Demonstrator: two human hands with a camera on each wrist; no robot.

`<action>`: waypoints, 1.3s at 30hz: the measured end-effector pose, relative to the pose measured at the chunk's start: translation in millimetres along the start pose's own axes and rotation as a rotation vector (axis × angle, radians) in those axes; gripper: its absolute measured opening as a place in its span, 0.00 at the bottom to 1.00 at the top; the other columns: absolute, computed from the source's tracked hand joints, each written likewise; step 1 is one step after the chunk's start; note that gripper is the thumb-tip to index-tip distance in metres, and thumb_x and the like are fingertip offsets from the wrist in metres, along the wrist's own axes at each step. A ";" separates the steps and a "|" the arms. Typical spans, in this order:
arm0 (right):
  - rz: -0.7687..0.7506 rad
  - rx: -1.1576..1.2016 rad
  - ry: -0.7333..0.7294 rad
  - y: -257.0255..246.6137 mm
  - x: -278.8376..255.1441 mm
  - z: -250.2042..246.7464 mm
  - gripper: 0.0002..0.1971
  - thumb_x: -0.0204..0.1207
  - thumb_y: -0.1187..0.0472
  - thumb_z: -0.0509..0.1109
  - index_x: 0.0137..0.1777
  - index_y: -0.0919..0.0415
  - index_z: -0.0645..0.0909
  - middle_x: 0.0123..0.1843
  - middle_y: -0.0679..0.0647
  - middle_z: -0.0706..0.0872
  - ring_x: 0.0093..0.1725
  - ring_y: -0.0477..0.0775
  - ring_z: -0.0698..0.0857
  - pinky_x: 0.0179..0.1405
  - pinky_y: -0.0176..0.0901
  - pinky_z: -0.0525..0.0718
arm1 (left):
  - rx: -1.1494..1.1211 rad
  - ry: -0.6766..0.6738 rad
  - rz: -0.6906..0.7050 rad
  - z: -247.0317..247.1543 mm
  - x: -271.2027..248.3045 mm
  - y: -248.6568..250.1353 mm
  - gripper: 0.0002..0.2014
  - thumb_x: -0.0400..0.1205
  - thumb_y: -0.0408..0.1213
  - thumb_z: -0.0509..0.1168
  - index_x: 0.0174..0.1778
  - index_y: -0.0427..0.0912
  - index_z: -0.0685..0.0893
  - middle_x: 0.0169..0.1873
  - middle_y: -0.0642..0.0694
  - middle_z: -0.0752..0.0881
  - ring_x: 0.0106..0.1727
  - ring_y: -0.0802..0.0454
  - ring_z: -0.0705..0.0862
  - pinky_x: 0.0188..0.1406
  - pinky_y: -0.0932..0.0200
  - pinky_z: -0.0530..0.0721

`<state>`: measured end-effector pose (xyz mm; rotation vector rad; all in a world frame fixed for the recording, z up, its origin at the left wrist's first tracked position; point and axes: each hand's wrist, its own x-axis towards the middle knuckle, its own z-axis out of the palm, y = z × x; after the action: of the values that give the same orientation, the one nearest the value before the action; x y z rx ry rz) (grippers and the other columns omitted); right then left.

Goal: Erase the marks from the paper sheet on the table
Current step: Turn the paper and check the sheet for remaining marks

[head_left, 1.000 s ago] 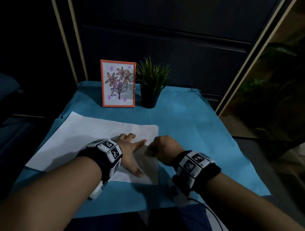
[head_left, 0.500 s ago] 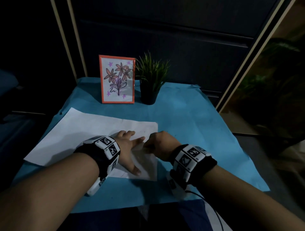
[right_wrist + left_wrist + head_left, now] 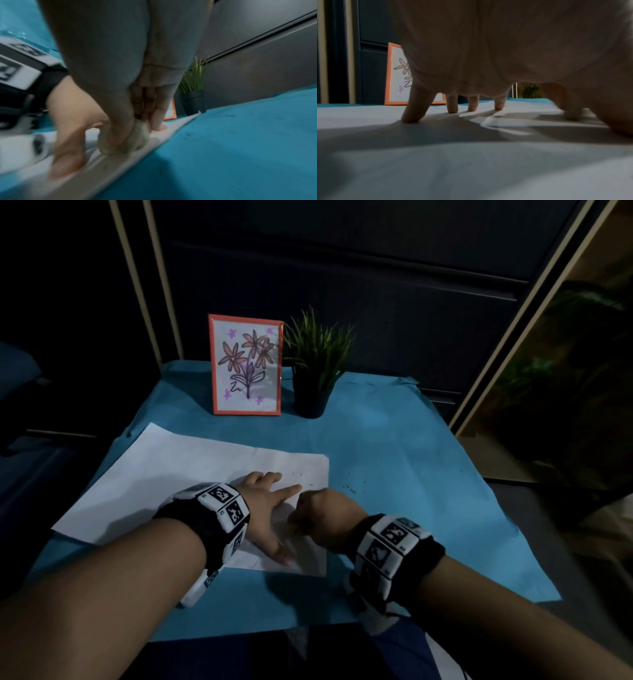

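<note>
Left hand [image 3: 263,508] presses the paper sheet [image 3: 178,474] flat, fingers spread. Right hand [image 3: 322,518] pinches the eraser [image 3: 123,139] against it. Crumbs [image 3: 349,486] suggest erasing is underway; remaining marks cannot be judged.

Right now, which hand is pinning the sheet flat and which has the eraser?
The left hand pins the paper sheet, fingers spread flat. The right hand is curled round the eraser, pressing it on the sheet's right edge.

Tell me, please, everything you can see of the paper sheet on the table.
The paper sheet is white, plain and rectangular, lying flat and slightly askew on the blue table cover. The left hand presses on it with spread fingers near its right end, where the right hand holds an eraser against it. Dark crumbs dot its far right corner.
</note>
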<state>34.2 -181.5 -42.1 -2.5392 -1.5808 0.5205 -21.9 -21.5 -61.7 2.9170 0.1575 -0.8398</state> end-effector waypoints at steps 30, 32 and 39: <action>-0.030 0.032 -0.083 22.3 5.4 -6.7 0.12 0.76 0.61 0.69 0.58 0.52 0.87 0.56 0.54 0.87 0.56 0.58 0.83 0.57 0.44 0.81 | -0.036 -0.011 -0.013 -9.2 5.0 -12.0 0.61 0.61 0.72 0.73 0.82 0.68 0.39 0.84 0.51 0.34 0.83 0.42 0.36 0.83 0.39 0.48; -0.036 0.023 -0.015 11.6 14.6 -7.4 0.11 0.76 0.58 0.69 0.56 0.52 0.88 0.54 0.56 0.87 0.55 0.58 0.84 0.53 0.48 0.82 | -0.037 -0.011 -0.009 -9.5 5.1 -11.5 0.61 0.61 0.72 0.74 0.82 0.68 0.39 0.84 0.51 0.35 0.83 0.41 0.36 0.83 0.40 0.49; -0.026 -0.002 -0.218 15.8 -2.3 1.3 0.17 0.72 0.50 0.64 0.54 0.57 0.87 0.53 0.57 0.84 0.52 0.62 0.83 0.52 0.51 0.82 | -0.027 -0.034 -0.016 -9.4 3.6 -10.6 0.63 0.61 0.71 0.74 0.81 0.68 0.37 0.83 0.51 0.32 0.83 0.42 0.34 0.83 0.39 0.48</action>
<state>46.3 -190.8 -47.0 -2.5329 -1.6797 0.8167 -15.2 -9.6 -56.4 2.8785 0.1879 -0.8816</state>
